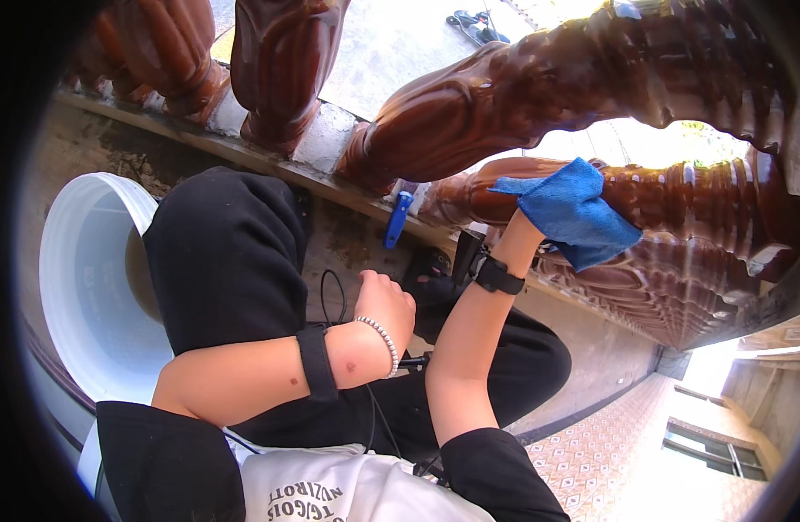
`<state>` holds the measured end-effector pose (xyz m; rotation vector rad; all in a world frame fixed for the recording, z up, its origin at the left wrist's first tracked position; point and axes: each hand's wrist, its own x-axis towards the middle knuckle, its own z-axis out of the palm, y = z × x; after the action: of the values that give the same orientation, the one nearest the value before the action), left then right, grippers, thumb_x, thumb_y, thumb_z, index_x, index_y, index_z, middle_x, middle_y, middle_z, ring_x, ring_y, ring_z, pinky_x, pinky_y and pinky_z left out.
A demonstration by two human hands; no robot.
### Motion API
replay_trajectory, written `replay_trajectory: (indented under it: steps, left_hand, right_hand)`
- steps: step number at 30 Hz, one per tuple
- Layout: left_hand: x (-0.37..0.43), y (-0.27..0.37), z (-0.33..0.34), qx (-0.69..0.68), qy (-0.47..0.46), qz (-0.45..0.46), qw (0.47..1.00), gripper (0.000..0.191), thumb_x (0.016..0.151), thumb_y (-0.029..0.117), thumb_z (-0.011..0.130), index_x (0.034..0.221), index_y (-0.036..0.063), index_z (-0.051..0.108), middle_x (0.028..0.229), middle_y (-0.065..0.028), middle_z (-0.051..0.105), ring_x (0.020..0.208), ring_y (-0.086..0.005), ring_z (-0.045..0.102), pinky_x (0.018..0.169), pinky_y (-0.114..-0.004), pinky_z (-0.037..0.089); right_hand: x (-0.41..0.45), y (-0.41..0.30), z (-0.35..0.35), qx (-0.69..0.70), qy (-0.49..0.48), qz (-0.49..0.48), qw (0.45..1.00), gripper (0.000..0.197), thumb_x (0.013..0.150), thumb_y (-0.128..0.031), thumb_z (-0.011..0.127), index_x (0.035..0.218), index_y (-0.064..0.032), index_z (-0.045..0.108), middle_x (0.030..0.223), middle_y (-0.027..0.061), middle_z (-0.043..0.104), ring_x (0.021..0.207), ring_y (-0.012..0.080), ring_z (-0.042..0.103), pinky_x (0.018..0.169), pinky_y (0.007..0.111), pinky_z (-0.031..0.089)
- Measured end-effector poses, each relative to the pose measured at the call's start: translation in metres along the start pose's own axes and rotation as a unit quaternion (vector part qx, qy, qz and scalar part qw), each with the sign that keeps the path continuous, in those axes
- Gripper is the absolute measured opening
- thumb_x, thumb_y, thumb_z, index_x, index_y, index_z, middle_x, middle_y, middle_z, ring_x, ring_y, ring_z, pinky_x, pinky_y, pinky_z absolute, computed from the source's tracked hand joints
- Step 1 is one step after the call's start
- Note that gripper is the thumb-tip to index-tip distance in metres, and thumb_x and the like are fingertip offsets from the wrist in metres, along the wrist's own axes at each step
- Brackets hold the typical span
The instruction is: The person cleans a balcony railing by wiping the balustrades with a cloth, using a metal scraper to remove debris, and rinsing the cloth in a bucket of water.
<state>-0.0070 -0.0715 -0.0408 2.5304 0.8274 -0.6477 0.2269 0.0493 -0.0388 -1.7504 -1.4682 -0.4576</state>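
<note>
My right hand (549, 225) is mostly hidden under a blue cloth (579, 212), which it holds against a glossy brown baluster (504, 189). A loose end of the cloth sticks out to the left. Over my lap, my left hand (388, 307) is curled into a loose fist, with no object visible in it; its palm side is hidden. Beaded bracelet and black strap sit on that arm. Between the hands and the balusters, a tool with a blue handle (397, 219) leans out over the edge of the low ledge (315, 156).
At my left stands a white plastic bucket (90, 280) with murky liquid partly visible inside. More brown balusters (286, 65) run along the ledge. Black cables (335, 293) hang near my lap. Beyond the balusters, a scooter (476, 27) stands below. A tiled wall (589, 457) lies at right.
</note>
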Motion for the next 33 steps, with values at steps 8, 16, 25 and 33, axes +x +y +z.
replay_trajectory:
  steps: [8,16,25,33]
  left_hand:
    - [-0.002,0.003,0.000,0.009,0.003,0.011,1.000,0.043,0.081,0.022,0.064,0.121,0.0088,0.056,0.108,-0.0070,0.063,0.104,-0.0231,0.056,0.085,-0.037,0.036]
    - [-0.001,0.003,0.003,0.001,0.009,0.002,1.000,0.044,0.081,0.023,0.064,0.122,0.0089,0.056,0.109,-0.0065,0.063,0.104,-0.0232,0.056,0.086,-0.037,0.036]
    - [0.002,0.004,0.005,-0.010,0.009,-0.001,1.000,0.043,0.081,0.022,0.065,0.121,0.0092,0.056,0.108,-0.0066,0.063,0.104,-0.0226,0.056,0.086,-0.037,0.036]
    - [-0.004,0.004,-0.001,0.012,0.002,0.021,1.000,0.047,0.077,0.025,0.069,0.120,0.0088,0.056,0.107,-0.0074,0.062,0.103,-0.0225,0.056,0.085,-0.036,0.036]
  right_hand:
    - [0.000,0.001,0.001,-0.002,0.003,0.001,1.000,0.039,0.098,-0.027,0.043,0.128,-0.0026,0.044,0.124,0.0104,0.049,0.112,0.0205,0.047,0.100,0.032,0.037]
    - [-0.003,0.005,-0.008,-0.005,0.007,0.008,1.000,0.038,0.098,-0.027,0.043,0.128,-0.0030,0.044,0.124,0.0100,0.049,0.112,0.0201,0.047,0.100,0.032,0.037]
    - [-0.006,0.005,-0.010,-0.003,0.008,0.014,1.000,0.037,0.098,-0.026,0.043,0.128,-0.0034,0.044,0.124,0.0095,0.049,0.112,0.0197,0.047,0.100,0.032,0.038]
    - [-0.009,0.012,-0.028,-0.002,0.017,0.024,1.000,0.037,0.098,-0.025,0.043,0.127,-0.0038,0.044,0.123,0.0092,0.049,0.111,0.0194,0.047,0.100,0.031,0.038]
